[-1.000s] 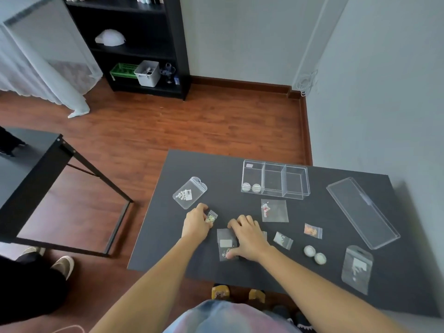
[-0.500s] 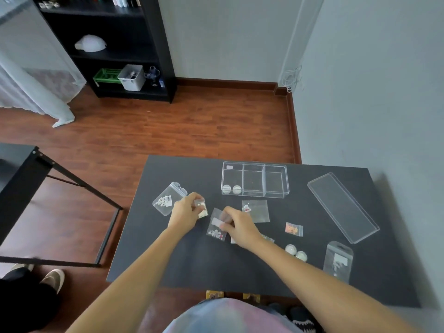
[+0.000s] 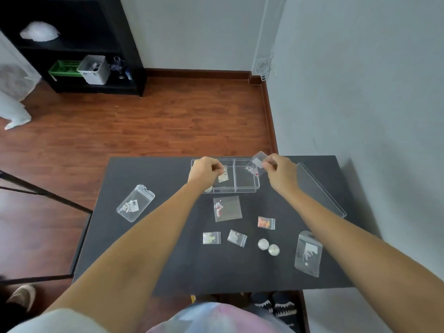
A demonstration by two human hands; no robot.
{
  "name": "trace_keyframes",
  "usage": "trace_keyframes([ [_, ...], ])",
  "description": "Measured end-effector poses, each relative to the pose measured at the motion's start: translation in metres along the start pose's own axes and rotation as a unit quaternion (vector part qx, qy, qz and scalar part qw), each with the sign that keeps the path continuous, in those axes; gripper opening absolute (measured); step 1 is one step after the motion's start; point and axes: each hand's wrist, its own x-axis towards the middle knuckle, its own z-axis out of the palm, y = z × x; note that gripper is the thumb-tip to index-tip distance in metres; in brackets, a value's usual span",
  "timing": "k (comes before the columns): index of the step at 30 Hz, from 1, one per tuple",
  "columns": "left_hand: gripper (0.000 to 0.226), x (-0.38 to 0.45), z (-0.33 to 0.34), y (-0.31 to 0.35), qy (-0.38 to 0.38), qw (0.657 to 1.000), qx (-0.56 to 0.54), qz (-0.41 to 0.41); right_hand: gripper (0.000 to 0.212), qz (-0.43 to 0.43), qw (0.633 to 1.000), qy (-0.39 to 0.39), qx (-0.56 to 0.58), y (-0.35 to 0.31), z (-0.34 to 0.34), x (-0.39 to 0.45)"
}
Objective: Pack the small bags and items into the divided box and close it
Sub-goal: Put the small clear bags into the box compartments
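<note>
A clear divided box [image 3: 245, 187] stands at the far middle of the black table [image 3: 168, 260]. My left hand [image 3: 204, 173] pinches a tiny bag of pale beads [image 3: 223, 177] over the box's middle compartment. My right hand [image 3: 280, 173] grips a small clear bag with white and red bits [image 3: 255, 165] above the right compartment. The clear lid [image 3: 322, 188] lies to the box's right. On the table remain a square bag [image 3: 227, 209], an orange bag [image 3: 266, 222], two tiny bags [image 3: 211, 237] [image 3: 237, 237], two round white items [image 3: 268, 247] and two hang-tab bags [image 3: 135, 203] [image 3: 308, 253].
A grey wall runs along the table's right side. A second black table [image 3: 36, 193] stands to the left over the wood floor. A black shelf unit [image 3: 72, 56] stands at the back left. Shoes [image 3: 274, 306] show under the near edge.
Both hands lifted their small bags from the near-middle of the table and carried them forward over the divided box. The camera view tilted and shifted as well.
</note>
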Motion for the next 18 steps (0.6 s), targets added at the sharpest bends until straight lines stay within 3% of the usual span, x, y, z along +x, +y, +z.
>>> trace_keyframes([
  [10,0.005,0.026,0.022,0.006,-0.063,0.985,0.154,-0.044,0.015,-0.04,0.988,-0.097,-0.117,0.01,0.025,0.029],
  [14,0.005,0.028,0.029,0.002,-0.045,0.965,0.255,-0.03,0.016,-0.057,0.969,-0.154,-0.187,0.013,0.036,0.039],
  [18,0.01,0.029,0.037,-0.002,-0.041,0.944,0.327,-0.018,0.014,-0.089,0.958,-0.164,-0.218,0.017,0.041,0.044],
])
